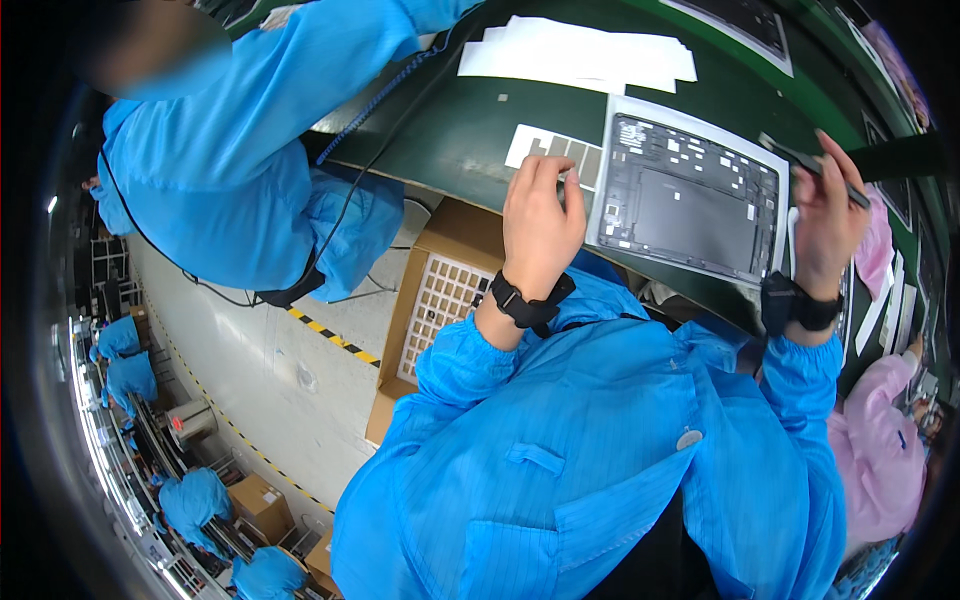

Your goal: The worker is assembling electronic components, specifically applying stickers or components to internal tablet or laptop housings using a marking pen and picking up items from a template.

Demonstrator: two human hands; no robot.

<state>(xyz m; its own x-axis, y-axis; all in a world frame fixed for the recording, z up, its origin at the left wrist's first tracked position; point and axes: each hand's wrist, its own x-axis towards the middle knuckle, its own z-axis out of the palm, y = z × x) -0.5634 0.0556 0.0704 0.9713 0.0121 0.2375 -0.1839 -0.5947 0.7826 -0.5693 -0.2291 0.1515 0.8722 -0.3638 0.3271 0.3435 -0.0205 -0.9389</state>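
My left hand (545, 218) is over the near edge of a white sheet with grey rectangular pads (562, 149). Its fingers are bent, with the thumb close to the index fingertip; whatever lies between them is hidden. To the right of it, a black tablet housing (690, 205) lies on a white backing, its inner side up, with small white pieces scattered over it. My right hand (828, 215) grips dark tweezers (792, 153) above the housing's right edge. The tweezers' tips point up and to the left, apart from the housing.
Loose white sheets (575, 52) lie on the green table (440, 130), with another panel (745, 25) at the far side. Below the table's edge stands a cardboard box (465, 228) holding a white gridded tray. A blue-clad co-worker (215, 180) sits left; a pink-clad person (880, 450) is right.
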